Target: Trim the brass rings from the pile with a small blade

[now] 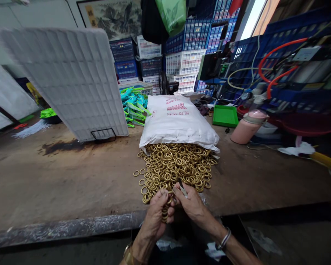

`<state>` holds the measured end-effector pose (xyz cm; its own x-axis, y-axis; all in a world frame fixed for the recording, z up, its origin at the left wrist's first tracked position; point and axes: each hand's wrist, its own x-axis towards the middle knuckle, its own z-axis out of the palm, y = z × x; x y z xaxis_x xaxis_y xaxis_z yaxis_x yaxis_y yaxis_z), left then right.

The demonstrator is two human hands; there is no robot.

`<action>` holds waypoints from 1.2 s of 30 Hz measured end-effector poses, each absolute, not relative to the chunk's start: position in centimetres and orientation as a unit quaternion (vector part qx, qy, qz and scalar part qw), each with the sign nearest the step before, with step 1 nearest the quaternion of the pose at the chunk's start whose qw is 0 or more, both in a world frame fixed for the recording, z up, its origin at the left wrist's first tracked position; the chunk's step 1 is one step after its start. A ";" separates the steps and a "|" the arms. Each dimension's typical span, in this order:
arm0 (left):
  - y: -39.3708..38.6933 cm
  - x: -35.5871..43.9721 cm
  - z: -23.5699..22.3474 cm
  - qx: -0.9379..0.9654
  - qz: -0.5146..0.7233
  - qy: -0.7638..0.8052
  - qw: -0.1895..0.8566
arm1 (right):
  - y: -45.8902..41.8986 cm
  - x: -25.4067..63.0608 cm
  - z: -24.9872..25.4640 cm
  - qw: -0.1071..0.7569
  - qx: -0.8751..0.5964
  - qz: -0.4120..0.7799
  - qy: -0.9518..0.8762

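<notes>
We look down from a head-worn camera at a worn brown workbench [71, 176]. At its near edge our left hand [157, 215] is curled closed around a small stack of brass rings [165, 212], some showing between the fingers. Our right hand [191, 204], just beside it and nearly touching, pinches a thin dark, metal-tipped tool [182, 187] between thumb and fingers, its tip pointing up and away from us; what kind of tool it is we cannot tell. A bracelet [225, 238] circles the right wrist, and a gold-coloured watch [128, 254] shows at the left wrist.

Directly beyond the hands lies a loose pile of brass rings [176, 165], spilling from the open mouth of a white woven sack [178, 119] with red print that lies flat on the bench. A few single rings sit apart at the pile's left edge.

Left of the sack, a white gridded panel [71, 77] leans tilted on the bench. Between panel and sack lies a heap of turquoise and green plastic pieces [134, 105]. Right of the sack are a green tray [225, 116] and, nearer, a pink bottle [246, 127]. Blue and white crates [184, 55] are stacked at the back, with orange hoses [278, 55] to the right.
</notes>
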<state>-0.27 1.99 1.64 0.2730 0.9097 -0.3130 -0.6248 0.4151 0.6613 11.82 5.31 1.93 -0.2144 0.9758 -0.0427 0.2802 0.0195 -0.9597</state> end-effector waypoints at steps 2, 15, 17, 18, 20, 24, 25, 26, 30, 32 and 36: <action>2.0 -0.4 1.7 0.196 0.499 0.328 0.778 | 5.3 11.8 1.7 0.359 -0.517 0.469 -0.620; 2.0 -0.7 1.9 0.217 0.537 0.336 0.743 | 4.6 11.8 1.5 0.278 -0.545 0.308 -0.729; 1.8 -0.6 2.1 0.234 0.542 0.343 0.730 | 4.6 11.9 1.6 0.242 -0.552 0.292 -0.743; 1.7 -0.6 2.3 0.242 0.543 0.344 0.727 | 4.7 12.0 1.6 0.226 -0.558 0.284 -0.747; 1.3 -0.7 2.8 0.253 0.536 0.344 0.728 | 5.0 12.4 1.4 0.210 -0.578 0.259 -0.744; -0.5 -1.7 3.1 0.286 0.452 0.357 0.766 | 5.8 13.3 1.1 0.235 -0.607 0.206 -0.731; -1.2 -2.1 2.7 0.299 0.415 0.365 0.778 | 6.0 13.5 1.1 0.243 -0.605 0.197 -0.733; -1.9 -2.5 2.1 0.308 0.378 0.378 0.787 | 6.2 13.6 1.2 0.248 -0.602 0.189 -0.735; -4.8 -4.2 -1.9 0.295 0.287 0.424 0.807 | 6.7 13.5 1.5 0.245 -0.593 0.158 -0.750; -5.7 -4.6 -3.9 0.266 0.291 0.443 0.805 | 7.0 13.1 1.6 0.235 -0.588 0.145 -0.760; -5.7 -3.7 -6.0 0.201 0.282 0.499 0.794 | 7.4 12.0 1.7 0.198 -0.571 0.118 -0.788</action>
<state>-3.67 -5.71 -6.01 0.3421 0.6488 -0.6797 -0.2475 0.7600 0.6009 12.00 7.41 1.71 -0.2696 0.9466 0.1767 0.8531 0.3199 -0.4121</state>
